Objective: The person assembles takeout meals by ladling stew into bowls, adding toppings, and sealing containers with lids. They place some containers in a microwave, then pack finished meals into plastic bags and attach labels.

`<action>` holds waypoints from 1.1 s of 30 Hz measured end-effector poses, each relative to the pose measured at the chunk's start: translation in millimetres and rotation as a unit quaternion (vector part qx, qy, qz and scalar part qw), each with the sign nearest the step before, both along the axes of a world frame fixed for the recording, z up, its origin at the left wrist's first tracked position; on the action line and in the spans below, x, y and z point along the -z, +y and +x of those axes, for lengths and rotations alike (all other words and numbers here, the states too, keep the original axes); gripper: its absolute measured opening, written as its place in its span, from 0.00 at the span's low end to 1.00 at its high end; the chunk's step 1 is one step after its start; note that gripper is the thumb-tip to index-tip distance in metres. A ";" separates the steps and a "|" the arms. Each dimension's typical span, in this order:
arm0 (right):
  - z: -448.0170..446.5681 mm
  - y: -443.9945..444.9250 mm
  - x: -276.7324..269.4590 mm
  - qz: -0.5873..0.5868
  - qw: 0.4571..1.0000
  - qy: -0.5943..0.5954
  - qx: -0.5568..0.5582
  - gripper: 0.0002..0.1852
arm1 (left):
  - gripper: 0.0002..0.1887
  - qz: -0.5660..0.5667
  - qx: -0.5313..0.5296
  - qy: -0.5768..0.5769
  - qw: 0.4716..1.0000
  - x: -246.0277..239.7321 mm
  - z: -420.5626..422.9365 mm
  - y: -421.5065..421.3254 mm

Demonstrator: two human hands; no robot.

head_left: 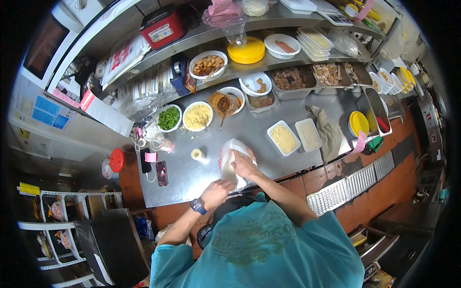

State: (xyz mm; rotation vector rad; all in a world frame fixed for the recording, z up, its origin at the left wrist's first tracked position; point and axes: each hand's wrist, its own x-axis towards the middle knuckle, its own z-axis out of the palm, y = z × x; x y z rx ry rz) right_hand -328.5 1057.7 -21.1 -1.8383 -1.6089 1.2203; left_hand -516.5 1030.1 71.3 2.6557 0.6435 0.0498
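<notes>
A white plastic bag (227, 153) with red print stands at the front edge of the steel worktable (183, 180). Something pale fills it, but the contents cannot be made out. From above, my right hand (245, 165) holds the bag, its thumb and fingers over the top. My left hand (217, 191) has curled fingers at the bag's lower left edge, pinching the plastic. A roll of tape (198, 155) stands upright just left of the bag. To the right are a rectangular tub of yellow crumbly food (283, 138) and a lidded tub (308, 135).
Behind the bag are bowls of chopped greens (169, 118), yellow crumbs (197, 116) and brown sauce (226, 104). Steel pans of meat (293, 81) line the back under a shelf (259, 64). A phone (162, 173) lies left; a cloth (327, 133) hangs over the front edge.
</notes>
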 end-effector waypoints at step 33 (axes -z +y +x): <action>52.7 -38.8 -24.5 0.004 0.863 0.489 0.123 0.23 | 0.21 -0.008 -0.472 0.110 0.875 59.1 36.3 40.8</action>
